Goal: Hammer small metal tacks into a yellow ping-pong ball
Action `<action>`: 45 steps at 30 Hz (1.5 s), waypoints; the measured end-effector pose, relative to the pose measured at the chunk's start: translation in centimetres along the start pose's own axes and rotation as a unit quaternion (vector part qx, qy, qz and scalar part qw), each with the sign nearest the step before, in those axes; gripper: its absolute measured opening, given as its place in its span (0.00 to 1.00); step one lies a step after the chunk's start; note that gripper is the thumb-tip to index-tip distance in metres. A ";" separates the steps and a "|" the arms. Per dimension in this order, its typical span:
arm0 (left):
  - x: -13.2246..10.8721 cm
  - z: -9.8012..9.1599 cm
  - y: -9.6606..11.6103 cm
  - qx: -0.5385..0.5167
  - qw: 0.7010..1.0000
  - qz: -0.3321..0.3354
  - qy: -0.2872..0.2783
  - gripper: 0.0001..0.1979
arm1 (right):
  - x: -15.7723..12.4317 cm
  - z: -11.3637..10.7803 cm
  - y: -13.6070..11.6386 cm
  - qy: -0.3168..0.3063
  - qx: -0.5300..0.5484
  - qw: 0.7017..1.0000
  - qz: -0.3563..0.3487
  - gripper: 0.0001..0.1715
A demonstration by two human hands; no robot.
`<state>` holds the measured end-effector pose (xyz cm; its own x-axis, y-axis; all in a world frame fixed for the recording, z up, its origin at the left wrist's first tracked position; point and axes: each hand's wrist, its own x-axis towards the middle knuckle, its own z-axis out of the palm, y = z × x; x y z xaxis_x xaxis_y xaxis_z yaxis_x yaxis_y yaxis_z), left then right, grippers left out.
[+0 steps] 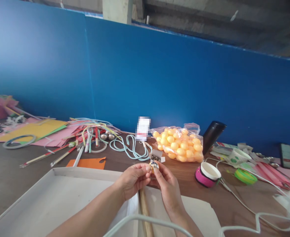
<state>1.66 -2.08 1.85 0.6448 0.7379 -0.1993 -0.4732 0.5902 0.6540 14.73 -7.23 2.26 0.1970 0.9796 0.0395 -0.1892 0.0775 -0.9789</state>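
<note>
A small shiny silver ball [155,165] is held up in front of me, above the table. My right hand [168,186] is closed on it, the thumb and fingertips along its right side. From the other side, my left hand [135,179] pinches at the ball's left edge with thumb and forefinger; any smaller part between those fingertips is too small to make out. Just behind the hands stands a small open white box [161,159] of dark metallic pieces. Below them lies a bundle of thin wooden sticks [146,210], beside a white tray-like box lid [61,197].
A clear bag of orange balls [182,144] sits behind, near a black cylinder [213,135]. To the right are a pink-and-white tape roll [208,174] and a phone [286,156]. Pale blue tubing [130,151], coloured paper [36,130] and several silver balls [107,135] lie left.
</note>
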 end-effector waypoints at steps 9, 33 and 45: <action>0.1 0.0 -0.4 0.014 0.999 0.025 0.021 0.08 | 0.0 0.0 -0.1 0.022 -0.020 0.999 -0.010 0.22; 0.0 0.2 -0.8 -0.005 0.998 0.060 -0.020 0.07 | -0.5 0.2 -0.1 0.037 -0.076 0.993 -0.086 0.19; 0.1 0.4 -1.0 -0.029 0.997 0.071 -0.016 0.05 | -0.4 0.1 0.2 0.040 -0.088 0.990 -0.099 0.18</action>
<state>2.39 -2.74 1.46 0.5875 0.8048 -0.0844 -0.5945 0.5000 0.6297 14.50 -7.57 2.06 0.2910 0.9297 0.2257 0.0300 0.2270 -0.9734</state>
